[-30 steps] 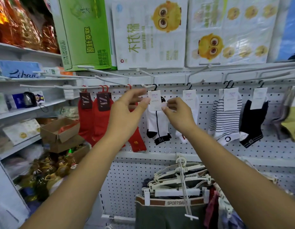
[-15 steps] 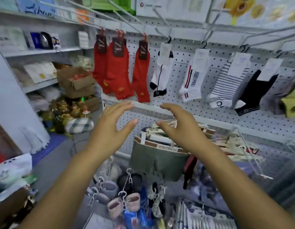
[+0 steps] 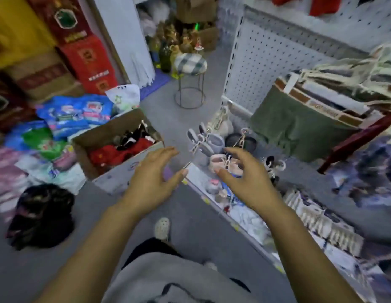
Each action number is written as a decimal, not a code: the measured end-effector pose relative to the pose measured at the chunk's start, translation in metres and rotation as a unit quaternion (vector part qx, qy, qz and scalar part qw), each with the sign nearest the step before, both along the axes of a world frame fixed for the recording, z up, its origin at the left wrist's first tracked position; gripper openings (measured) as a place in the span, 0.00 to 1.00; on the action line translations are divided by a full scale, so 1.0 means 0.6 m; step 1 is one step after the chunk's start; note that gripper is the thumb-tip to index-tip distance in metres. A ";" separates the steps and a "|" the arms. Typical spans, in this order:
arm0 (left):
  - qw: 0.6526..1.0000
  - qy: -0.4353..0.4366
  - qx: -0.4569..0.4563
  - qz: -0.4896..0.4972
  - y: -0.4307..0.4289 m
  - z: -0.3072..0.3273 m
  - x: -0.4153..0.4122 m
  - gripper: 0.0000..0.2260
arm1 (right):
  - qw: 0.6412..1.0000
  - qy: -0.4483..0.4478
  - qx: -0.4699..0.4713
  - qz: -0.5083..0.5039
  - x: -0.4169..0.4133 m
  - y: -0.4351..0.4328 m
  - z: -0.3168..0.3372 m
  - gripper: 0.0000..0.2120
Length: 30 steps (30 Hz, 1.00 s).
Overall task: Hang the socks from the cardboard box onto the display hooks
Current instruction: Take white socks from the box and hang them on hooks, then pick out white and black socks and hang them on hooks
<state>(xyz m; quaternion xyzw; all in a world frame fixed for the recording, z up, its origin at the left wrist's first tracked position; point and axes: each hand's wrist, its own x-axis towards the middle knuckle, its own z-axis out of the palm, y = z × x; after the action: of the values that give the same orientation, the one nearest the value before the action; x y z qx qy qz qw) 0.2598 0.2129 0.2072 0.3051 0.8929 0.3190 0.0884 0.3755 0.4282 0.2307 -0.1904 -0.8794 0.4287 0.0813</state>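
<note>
A: Shift since earlier frame?
B: Down from pegboard level, now over floor: left hand [image 3: 150, 176] and right hand [image 3: 244, 178], both empty, fingers loosely spread.
A: Socks [image 3: 115, 153]?
B: Piled in cardboard box [image 3: 98, 136] on floor, beside left hand.

Both hands are hovering empty above the grey floor [image 3: 168, 119]. The left hand [image 3: 153, 178] is spreading its fingers over the near corner of the cardboard box [image 3: 107, 130], and the right hand [image 3: 244, 178] is holding its fingers loosely bent in front of small shoes [image 3: 212, 141] hanging on clips. Red and black socks [image 3: 115, 153] are lying piled inside the box. A checked stool [image 3: 190, 64] is standing farther off beside the white pegboard [image 3: 266, 62], and a black bag [image 3: 41, 213] is sitting on the floor at the left.
</note>
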 end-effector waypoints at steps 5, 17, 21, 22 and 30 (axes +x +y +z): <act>0.992 -0.047 -0.071 0.091 -0.145 -0.055 0.010 0.34 | 0.995 -0.061 -0.005 0.073 -0.044 -0.107 -0.083 0.22; 0.958 -0.085 -0.161 0.222 -0.418 -0.119 -0.213 0.35 | 0.975 -0.157 -0.021 0.155 -0.348 -0.302 -0.194 0.19; 0.953 -0.117 -0.183 0.213 -0.447 -0.169 -0.310 0.34 | 0.976 -0.176 -0.044 0.119 -0.454 -0.342 -0.226 0.18; 0.949 -0.132 -0.183 0.219 -0.447 -0.180 -0.330 0.34 | 0.975 -0.184 -0.056 0.108 -0.476 -0.346 -0.236 0.17; 0.849 -0.350 -0.033 0.395 -0.396 -0.304 -0.437 0.39 | 0.948 -0.278 -0.147 0.058 -0.675 -0.336 -0.358 0.16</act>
<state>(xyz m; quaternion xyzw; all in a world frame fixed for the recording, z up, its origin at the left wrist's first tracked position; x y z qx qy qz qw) -0.0022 -0.0246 0.0250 -0.2084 0.8582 0.3826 0.2715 -0.0293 0.2264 0.0161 -0.2601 -0.8038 0.4876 -0.2203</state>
